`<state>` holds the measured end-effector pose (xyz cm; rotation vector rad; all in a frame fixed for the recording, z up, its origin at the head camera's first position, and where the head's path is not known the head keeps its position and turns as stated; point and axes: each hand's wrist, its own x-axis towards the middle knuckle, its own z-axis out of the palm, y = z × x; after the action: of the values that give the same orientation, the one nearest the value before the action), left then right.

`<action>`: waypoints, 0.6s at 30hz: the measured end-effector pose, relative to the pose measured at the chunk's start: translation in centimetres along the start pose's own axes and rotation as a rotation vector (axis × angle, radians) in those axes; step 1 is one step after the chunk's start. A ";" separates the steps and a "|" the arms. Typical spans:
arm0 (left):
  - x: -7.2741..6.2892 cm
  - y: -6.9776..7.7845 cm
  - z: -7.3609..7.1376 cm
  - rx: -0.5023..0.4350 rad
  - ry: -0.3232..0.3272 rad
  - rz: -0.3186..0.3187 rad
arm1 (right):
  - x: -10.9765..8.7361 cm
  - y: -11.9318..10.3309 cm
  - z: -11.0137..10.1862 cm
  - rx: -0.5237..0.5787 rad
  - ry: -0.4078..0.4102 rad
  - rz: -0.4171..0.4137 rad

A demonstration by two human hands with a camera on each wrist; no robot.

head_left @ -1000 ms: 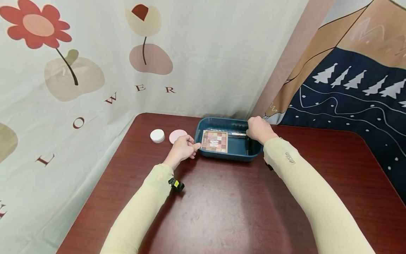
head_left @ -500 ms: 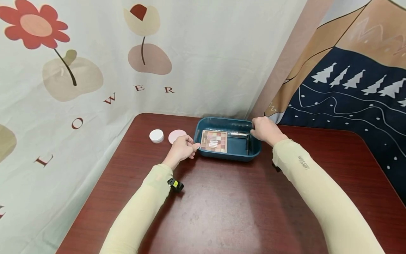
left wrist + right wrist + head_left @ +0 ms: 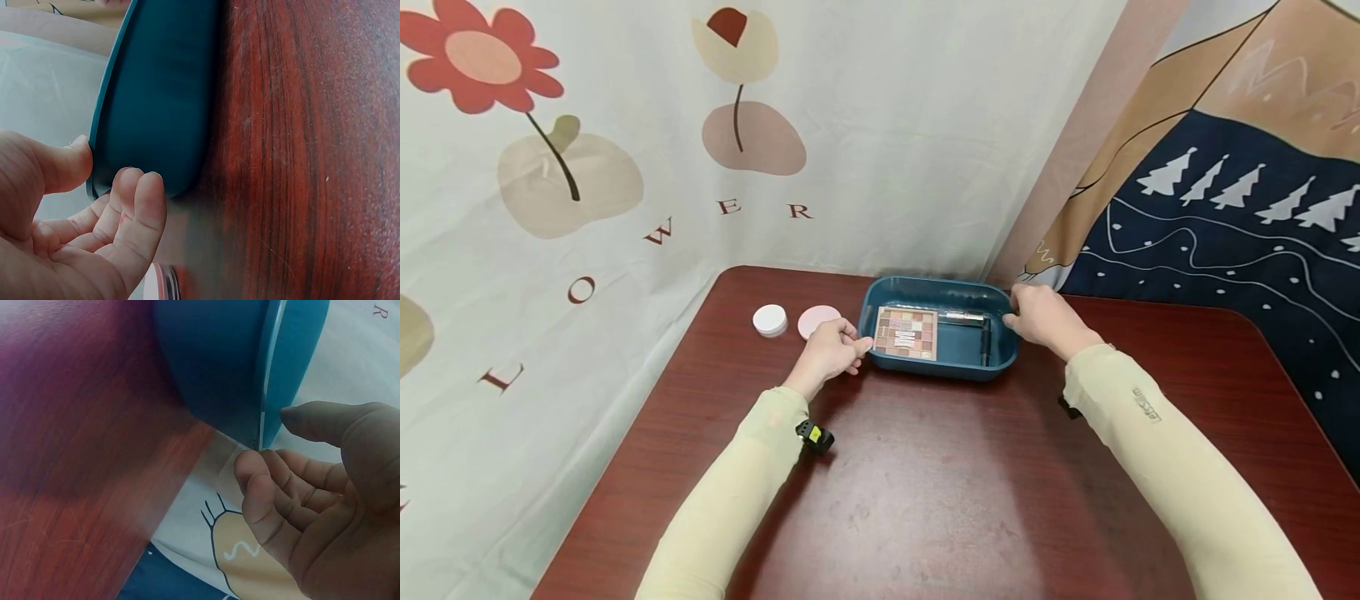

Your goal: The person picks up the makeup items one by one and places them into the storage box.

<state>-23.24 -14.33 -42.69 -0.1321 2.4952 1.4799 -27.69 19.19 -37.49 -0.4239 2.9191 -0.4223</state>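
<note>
A dark teal plastic tray (image 3: 958, 342) stands near the table's back edge. Inside lie an eyeshadow palette (image 3: 906, 333), a slim clear-and-silver tube (image 3: 962, 317) and a black slim tube (image 3: 986, 342). At the tray's left end, my left hand (image 3: 829, 354) pinches the rim; the left wrist view has the thumb at the rim and curled fingers against the outer wall. My right hand (image 3: 1047, 317) holds the right end, thumb on the inner side and fingers outside. In the right wrist view, the tray (image 3: 212, 362) rises between thumb and fingers.
Left of the tray, a round pink item (image 3: 817, 320) lies partly behind my left hand. Beside it sits a small white round jar (image 3: 771, 320). The red-brown table (image 3: 917, 483) meets a printed curtain (image 3: 887, 167) at its back edge.
My right hand has drawn out of the tray's right side and moved right to its end rim, uncovering the black tube. The left hand stays on the left rim.
</note>
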 end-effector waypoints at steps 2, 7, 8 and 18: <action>0.0 0.0 0.0 -0.003 -0.001 0.000 | -0.4 0.0 0.1 0.016 -0.009 0.018; 0.0 0.1 0.0 -0.008 -0.001 0.001 | -1.2 0.2 0.3 0.076 -0.043 0.066; 0.0 0.1 0.0 -0.008 -0.002 0.000 | -1.4 0.2 0.4 0.088 -0.048 0.071; -0.1 0.1 0.0 -0.012 -0.005 -0.010 | -2.8 0.7 1.2 0.183 -0.094 0.060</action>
<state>-23.20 -14.32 -42.56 -0.1425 2.4787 1.4904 -25.02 20.40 -38.51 -0.3193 2.7638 -0.6365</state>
